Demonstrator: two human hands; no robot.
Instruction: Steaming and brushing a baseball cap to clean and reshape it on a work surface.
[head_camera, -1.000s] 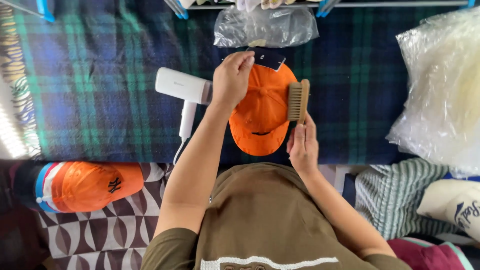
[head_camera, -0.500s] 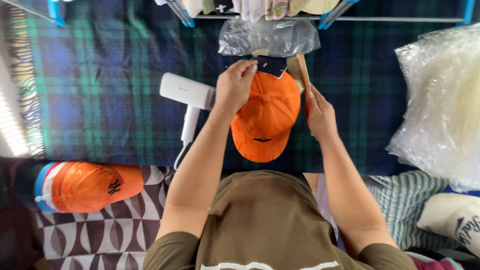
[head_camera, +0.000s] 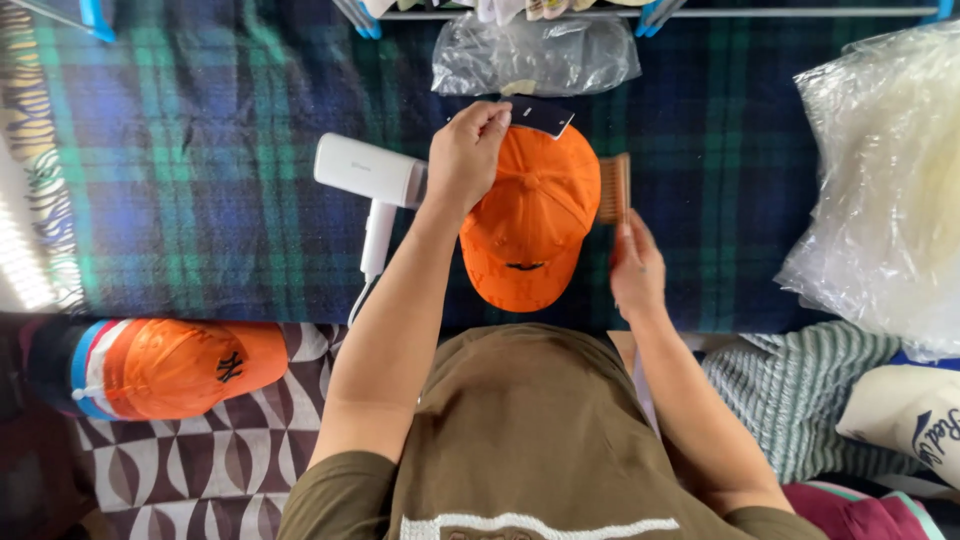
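Orange cap (head_camera: 530, 225) lies centre frame on the plaid blanket (head_camera: 200, 180). Left hand (head_camera: 465, 158) pinches the cap's rear edge at 11 o'clock beside a dark tag (head_camera: 540, 116). Right hand (head_camera: 637, 270) grips the wooden brush (head_camera: 613, 190), bristles touching the cap at 3 o'clock. White steamer (head_camera: 370, 185) at 9 o'clock.

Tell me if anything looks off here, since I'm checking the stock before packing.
Nothing looks damaged or spilled. The orange cap lies flat on the plaid blanket, left hand steadying it, right hand holding a wooden brush at its side. Another orange cap sits off the blanket.
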